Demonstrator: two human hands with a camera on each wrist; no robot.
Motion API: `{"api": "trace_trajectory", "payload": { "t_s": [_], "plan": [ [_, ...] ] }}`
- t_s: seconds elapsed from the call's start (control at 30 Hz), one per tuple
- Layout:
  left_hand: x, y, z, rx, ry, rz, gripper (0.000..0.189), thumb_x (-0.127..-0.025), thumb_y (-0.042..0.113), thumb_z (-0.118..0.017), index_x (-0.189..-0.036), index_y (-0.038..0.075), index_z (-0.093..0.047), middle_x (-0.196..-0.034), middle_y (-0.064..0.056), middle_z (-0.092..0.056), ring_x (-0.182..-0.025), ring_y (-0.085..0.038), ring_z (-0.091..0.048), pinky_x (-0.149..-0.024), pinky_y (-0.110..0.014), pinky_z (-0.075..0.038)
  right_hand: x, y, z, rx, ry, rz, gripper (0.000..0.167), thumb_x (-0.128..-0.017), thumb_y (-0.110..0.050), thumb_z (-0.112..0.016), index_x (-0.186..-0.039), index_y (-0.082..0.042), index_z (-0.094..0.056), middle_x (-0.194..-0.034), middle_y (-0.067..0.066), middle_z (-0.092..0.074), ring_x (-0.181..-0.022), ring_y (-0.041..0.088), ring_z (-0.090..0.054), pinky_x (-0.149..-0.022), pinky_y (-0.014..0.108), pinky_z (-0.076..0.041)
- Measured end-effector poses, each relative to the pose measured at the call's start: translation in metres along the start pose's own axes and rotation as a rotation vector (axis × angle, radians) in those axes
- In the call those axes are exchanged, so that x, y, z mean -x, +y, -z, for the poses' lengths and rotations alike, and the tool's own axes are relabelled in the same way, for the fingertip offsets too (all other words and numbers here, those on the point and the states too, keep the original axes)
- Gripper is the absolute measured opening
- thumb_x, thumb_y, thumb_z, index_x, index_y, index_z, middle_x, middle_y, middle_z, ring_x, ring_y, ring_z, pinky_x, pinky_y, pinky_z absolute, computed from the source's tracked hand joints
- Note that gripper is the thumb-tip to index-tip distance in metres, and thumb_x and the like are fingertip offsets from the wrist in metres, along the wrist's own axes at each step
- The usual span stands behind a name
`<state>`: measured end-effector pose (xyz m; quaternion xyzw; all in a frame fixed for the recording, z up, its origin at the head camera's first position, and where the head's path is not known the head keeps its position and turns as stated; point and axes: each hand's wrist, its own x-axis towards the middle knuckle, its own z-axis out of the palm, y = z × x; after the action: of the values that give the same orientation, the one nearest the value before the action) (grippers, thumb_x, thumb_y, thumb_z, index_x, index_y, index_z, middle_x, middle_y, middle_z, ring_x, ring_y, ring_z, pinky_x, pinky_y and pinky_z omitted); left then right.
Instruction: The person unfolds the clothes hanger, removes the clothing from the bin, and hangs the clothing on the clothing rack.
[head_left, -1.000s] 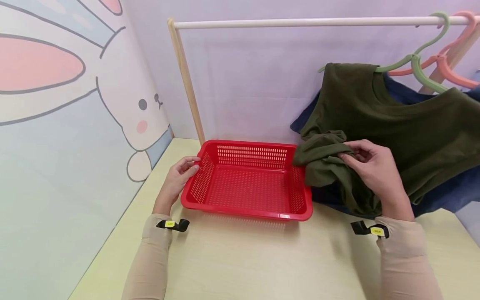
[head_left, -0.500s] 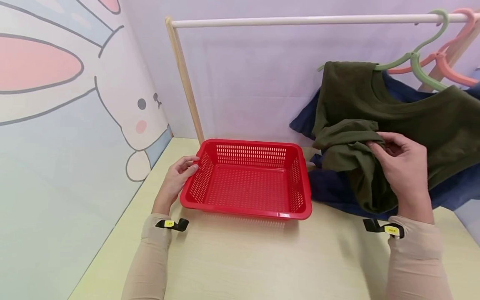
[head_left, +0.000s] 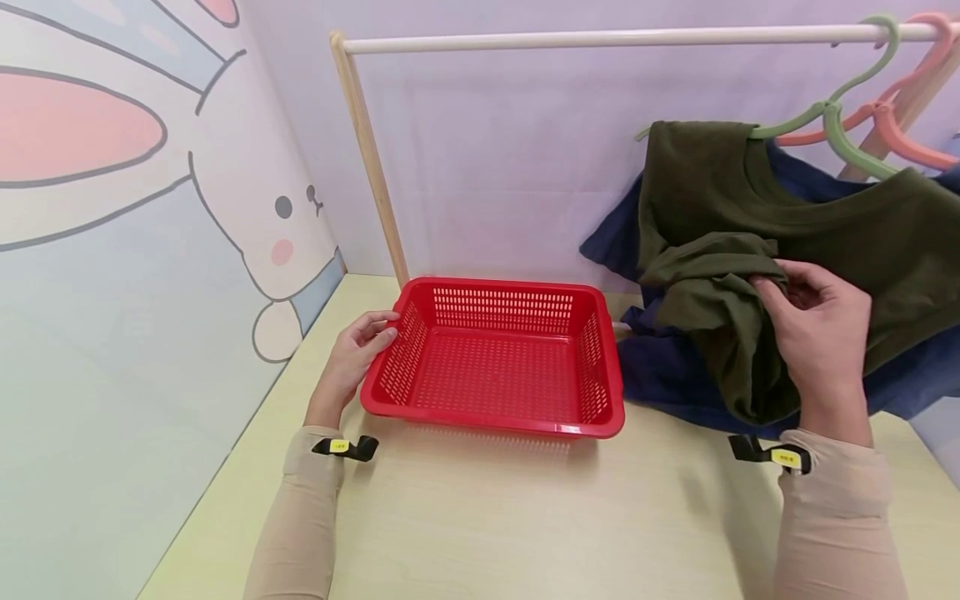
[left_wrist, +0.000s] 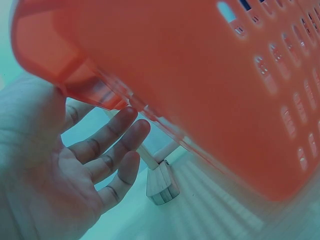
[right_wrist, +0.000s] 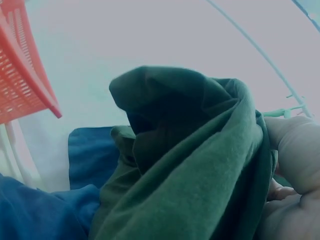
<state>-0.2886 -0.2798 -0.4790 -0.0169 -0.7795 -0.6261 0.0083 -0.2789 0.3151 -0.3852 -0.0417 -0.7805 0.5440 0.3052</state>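
A dark green T-shirt (head_left: 817, 233) hangs on a green hanger (head_left: 787, 132). My right hand (head_left: 821, 333) pinches a bunched fold of its cloth between thumb and fingers. In the right wrist view the bunched T-shirt (right_wrist: 185, 165) fills the middle, beside the hand (right_wrist: 295, 175). A navy garment (head_left: 667, 375) shows behind and below it. On the table stands a red perforated basket (head_left: 491, 429) with nothing inside. My left hand (head_left: 352, 354) holds its left rim; in the left wrist view curved fingers (left_wrist: 117, 135) lie under the basket rim, and the thumb is hidden.
A white rail (head_left: 562, 40) on wooden posts (head_left: 371, 162) spans the back. Beside the green hanger is a pink hanger (head_left: 892, 137). A wall with a painted rabbit (head_left: 255, 192) borders the pale table (head_left: 525, 517) on the left.
My right hand has moved right, drawing the bunched T-shirt cloth off the basket's right rim. That rim is now uncovered. The left hand and the basket have hardly moved.
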Motion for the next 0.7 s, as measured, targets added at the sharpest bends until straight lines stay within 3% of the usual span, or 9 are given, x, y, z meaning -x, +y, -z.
{"api": "trace_trajectory", "payload": {
  "t_s": [0.23,0.47,0.7],
  "plan": [
    [0.0,0.0,0.0,0.008,-0.008,-0.005,0.048,-0.113,0.032,-0.068,-0.155,0.01,-0.06,-0.147,-0.02,-0.06,-0.122,-0.028,-0.065,-0.09,-0.029,-0.066,0.0,0.001,-0.003,0.068,0.023,-0.053,0.033,-0.098,-0.017,-0.084,-0.129,-0.005,-0.082,-0.096,-0.024,-0.07,-0.087,0.001,-0.063,-0.08,0.011,-0.049],
    [-0.001,0.0,0.0,0.005,-0.005,-0.004,0.048,-0.113,0.032,-0.068,-0.155,0.01,-0.06,-0.146,-0.02,-0.061,-0.122,-0.028,-0.065,-0.091,-0.028,-0.065,0.003,-0.006,0.0,0.068,-0.019,-0.129,0.045,-0.1,-0.019,-0.084,-0.144,-0.016,-0.076,-0.111,-0.017,-0.066,-0.102,0.0,-0.061,-0.087,0.01,-0.047],
    [-0.002,-0.001,0.001,0.0,-0.001,0.001,0.052,-0.111,0.036,-0.07,-0.155,0.012,-0.059,-0.147,-0.018,-0.061,-0.125,-0.029,-0.066,-0.092,-0.029,-0.065,0.006,-0.011,-0.001,0.046,-0.018,-0.141,0.044,-0.1,-0.019,-0.084,-0.143,-0.013,-0.076,-0.113,-0.014,-0.067,-0.105,0.0,-0.061,-0.087,0.01,-0.047]
  ]
}}
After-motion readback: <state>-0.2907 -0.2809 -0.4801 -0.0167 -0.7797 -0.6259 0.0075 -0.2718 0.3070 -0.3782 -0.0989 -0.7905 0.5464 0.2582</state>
